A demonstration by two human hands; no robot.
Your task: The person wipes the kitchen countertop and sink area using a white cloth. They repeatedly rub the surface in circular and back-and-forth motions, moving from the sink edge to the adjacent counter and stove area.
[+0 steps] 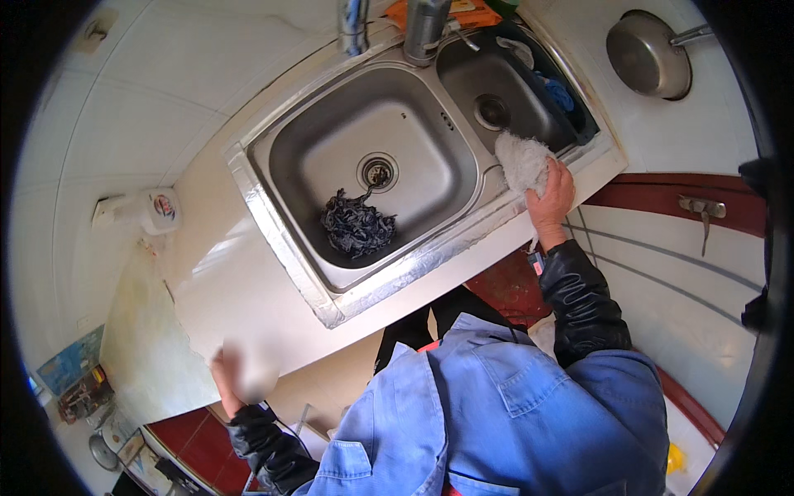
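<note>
My right hand (554, 202) is closed on a fluffy white cloth (524, 159) at the right front of the sink unit, beside the small basin (513, 91). The cloth overlaps that basin's near rim. To the left, the large steel basin (331, 124) holds a wrung, crumpled dark grey cloth (356, 227) just below its drain (378, 172). My left hand (227, 379) is at the counter's front edge on the far left. A blurred patch covers part of it, so its fingers and anything in them cannot be made out.
Foil tape (347, 304) lines the sink's edge on the pale counter (240, 289). A faucet (426, 33) rises behind the basins. A white container (157, 211) stands at the left wall; a metal saucepan (649, 54) is at the upper right. A dark red cabinet frame (653, 198) is at right.
</note>
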